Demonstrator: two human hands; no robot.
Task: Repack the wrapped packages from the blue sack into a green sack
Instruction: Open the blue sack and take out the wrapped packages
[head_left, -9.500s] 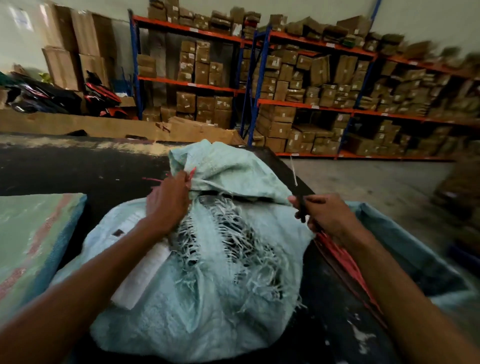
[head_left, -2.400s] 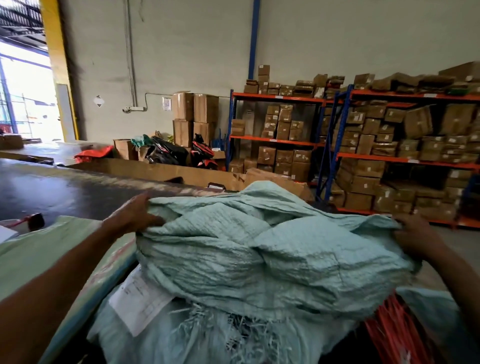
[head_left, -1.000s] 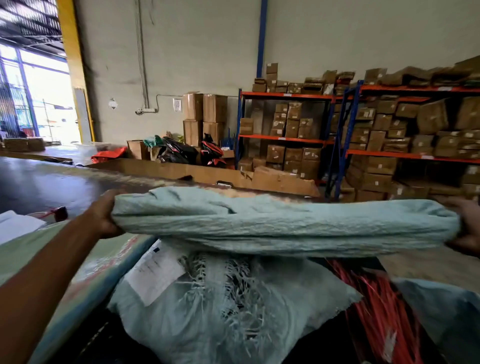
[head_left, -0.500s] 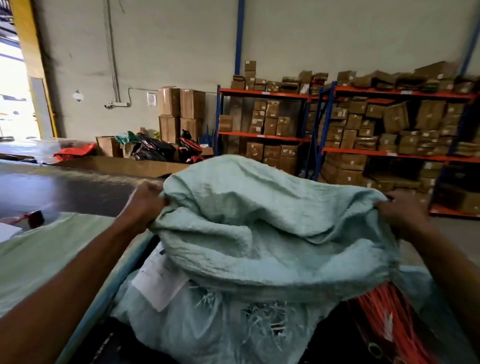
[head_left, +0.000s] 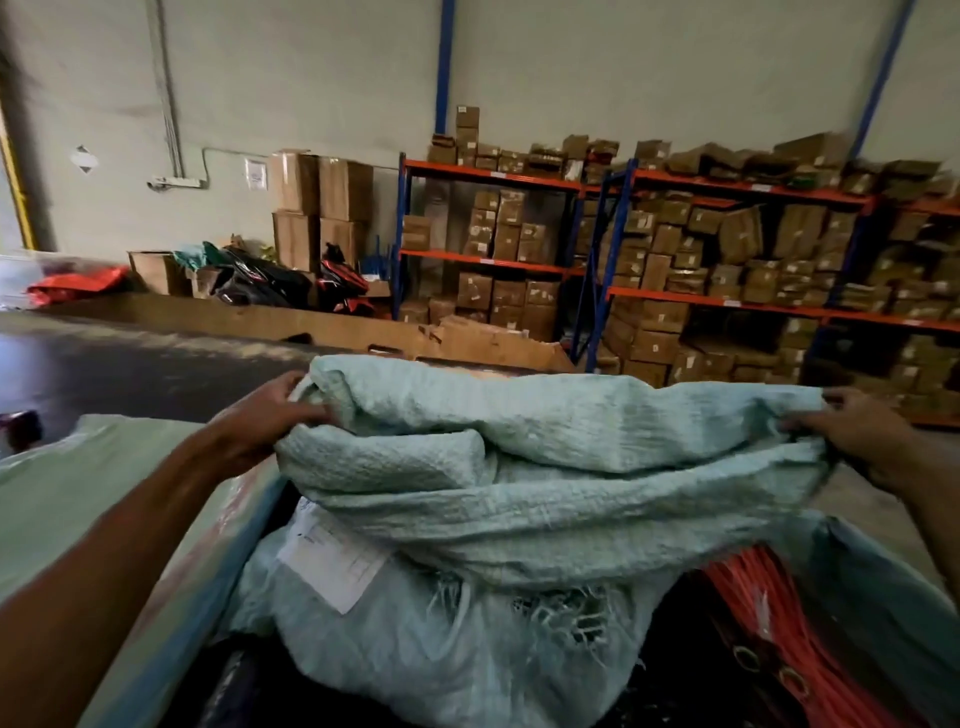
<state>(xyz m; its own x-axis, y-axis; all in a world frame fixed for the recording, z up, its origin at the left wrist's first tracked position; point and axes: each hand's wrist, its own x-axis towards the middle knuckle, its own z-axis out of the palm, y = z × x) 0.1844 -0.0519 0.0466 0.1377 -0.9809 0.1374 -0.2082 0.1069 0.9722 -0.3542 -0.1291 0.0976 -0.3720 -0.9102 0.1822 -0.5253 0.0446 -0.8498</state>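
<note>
A pale blue woven sack (head_left: 467, 623) lies in front of me with a frayed torn patch and a white paper label (head_left: 332, 564) on its side. Its upper part (head_left: 545, 457) is bunched and stretched sideways between my hands. My left hand (head_left: 265, 418) grips the left end of that fabric. My right hand (head_left: 862, 436) grips the right end. A green sack (head_left: 78, 499) lies flat at my left, under my left forearm. No wrapped packages show; the inside of the blue sack is hidden.
Orange-red strands with metal eyelets (head_left: 763, 623) lie at the lower right, beside more blue fabric (head_left: 883, 597). A dark tabletop (head_left: 130, 364) stretches left. Cardboard (head_left: 467, 338) lines its far edge. Blue and orange racks (head_left: 597, 249) full of boxes stand behind.
My hands have pulled the bunched top of the blue sack wider and lower than half a second ago. The fabric hump has flattened into a stretched band. The view has tilted slightly.
</note>
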